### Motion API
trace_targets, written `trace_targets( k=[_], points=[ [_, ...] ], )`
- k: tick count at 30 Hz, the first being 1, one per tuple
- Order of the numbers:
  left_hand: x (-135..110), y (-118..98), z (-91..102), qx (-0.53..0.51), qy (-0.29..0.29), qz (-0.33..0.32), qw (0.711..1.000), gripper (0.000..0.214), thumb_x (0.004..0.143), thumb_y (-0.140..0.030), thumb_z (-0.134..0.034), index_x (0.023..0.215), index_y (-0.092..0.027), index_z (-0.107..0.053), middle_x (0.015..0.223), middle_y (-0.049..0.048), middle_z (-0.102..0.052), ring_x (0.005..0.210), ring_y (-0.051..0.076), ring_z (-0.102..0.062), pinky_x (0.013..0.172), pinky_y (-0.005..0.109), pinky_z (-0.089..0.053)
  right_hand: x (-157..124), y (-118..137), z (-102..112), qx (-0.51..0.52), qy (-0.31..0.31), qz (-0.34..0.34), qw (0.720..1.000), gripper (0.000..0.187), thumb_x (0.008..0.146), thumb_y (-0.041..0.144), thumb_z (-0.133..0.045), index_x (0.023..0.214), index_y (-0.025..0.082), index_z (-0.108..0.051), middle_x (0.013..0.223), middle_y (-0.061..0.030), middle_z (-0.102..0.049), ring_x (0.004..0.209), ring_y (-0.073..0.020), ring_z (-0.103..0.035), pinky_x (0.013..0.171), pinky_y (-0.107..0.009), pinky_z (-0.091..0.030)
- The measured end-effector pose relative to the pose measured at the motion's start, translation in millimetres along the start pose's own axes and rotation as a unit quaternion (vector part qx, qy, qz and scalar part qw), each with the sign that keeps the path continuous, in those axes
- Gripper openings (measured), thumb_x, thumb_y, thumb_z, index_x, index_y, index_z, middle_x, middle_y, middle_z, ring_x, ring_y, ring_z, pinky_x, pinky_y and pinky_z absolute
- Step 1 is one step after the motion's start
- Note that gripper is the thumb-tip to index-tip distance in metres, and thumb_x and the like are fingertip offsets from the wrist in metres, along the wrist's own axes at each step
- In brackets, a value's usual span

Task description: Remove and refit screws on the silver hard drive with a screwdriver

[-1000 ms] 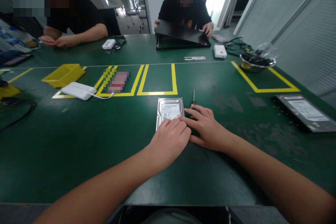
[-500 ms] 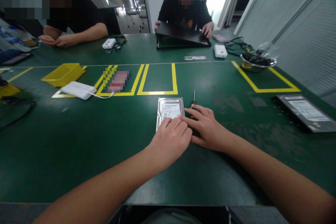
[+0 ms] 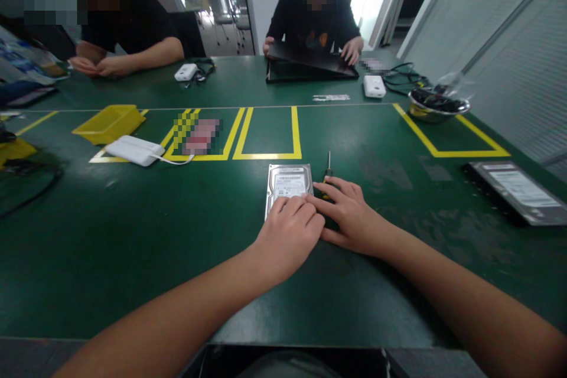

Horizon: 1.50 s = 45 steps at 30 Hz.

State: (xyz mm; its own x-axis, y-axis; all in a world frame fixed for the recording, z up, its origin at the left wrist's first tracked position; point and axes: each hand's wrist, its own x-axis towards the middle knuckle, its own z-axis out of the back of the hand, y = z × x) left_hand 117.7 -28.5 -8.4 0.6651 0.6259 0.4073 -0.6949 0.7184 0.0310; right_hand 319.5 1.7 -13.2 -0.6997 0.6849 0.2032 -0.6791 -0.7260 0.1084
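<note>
A silver hard drive [image 3: 290, 180] lies label side up on the green table in front of me. My left hand [image 3: 290, 233] is over its near end with curled fingers, which hide that part of the drive. Whatever those fingers pinch, if anything, is out of sight. Spread fingers mark my right hand [image 3: 348, 212], which rests at the drive's right edge with one fingertip near my left knuckles. A screwdriver [image 3: 328, 172] with a dark and yellow handle lies just beyond the right fingers, partly covered by them.
Another hard drive [image 3: 522, 189] lies at the right, below a metal bowl [image 3: 438, 107] of dark parts. On the left are a yellow bin [image 3: 110, 123], a white power bank [image 3: 135, 150] and a cabled phone [image 3: 201, 136]. Across the table, one person holds a dark panel [image 3: 310, 62]; another sits at left.
The whole view has shifted slightly. Both my hands keep almost the same pose at the hard drive.
</note>
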Motion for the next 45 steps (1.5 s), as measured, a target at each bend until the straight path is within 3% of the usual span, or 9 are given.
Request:
trace_targets(
  k=[20,38,42,45],
  points=[
    [2,-3,7.4,-0.022,0.048,0.051,0.997,0.015,0.095,-0.022,-0.051,0.094,-0.018,-0.065,0.098,0.0065,-0.066,0.097,0.027,-0.053,0.082,0.045,-0.04,0,-1,0,0.002,-0.001,0.0,1.0,0.061,0.09,0.047,-0.058,0.146,0.024,-0.049,0.148,-0.0171,-0.047,0.137,-0.0427,-0.034,0.104,-0.06,-0.033],
    [2,-1,12.6,-0.023,0.05,0.071,0.996,0.016,0.094,-0.026,-0.052,0.092,-0.018,-0.066,0.097,0.0074,-0.066,0.096,0.028,-0.052,0.083,0.046,-0.038,-2,-3,-2,0.013,-0.021,-0.001,1.0,0.066,0.09,0.051,-0.059,0.147,0.022,-0.046,0.148,-0.0177,-0.046,0.138,-0.0417,-0.034,0.104,-0.06,-0.034],
    [2,-1,13.3,-0.033,0.054,0.072,0.995,0.017,0.094,-0.028,-0.052,0.09,-0.018,-0.065,0.093,0.007,-0.065,0.095,0.028,-0.052,0.081,0.046,-0.038,-2,-7,4,0.03,-0.047,0.027,0.998,0.068,0.089,0.053,-0.06,0.145,0.018,-0.048,0.144,-0.0176,-0.048,0.137,-0.0392,-0.034,0.107,-0.058,-0.032],
    [1,0,12.8,-0.03,0.057,0.071,0.995,0.018,0.095,-0.028,-0.05,0.09,-0.019,-0.065,0.092,0.0066,-0.064,0.094,0.028,-0.052,0.081,0.046,-0.037,-1,-10,14,0.047,-0.051,0.041,0.997,0.064,0.088,0.055,-0.062,0.139,0.017,-0.053,0.13,-0.017,-0.055,0.125,-0.0353,-0.044,0.103,-0.054,-0.036]
  ],
)
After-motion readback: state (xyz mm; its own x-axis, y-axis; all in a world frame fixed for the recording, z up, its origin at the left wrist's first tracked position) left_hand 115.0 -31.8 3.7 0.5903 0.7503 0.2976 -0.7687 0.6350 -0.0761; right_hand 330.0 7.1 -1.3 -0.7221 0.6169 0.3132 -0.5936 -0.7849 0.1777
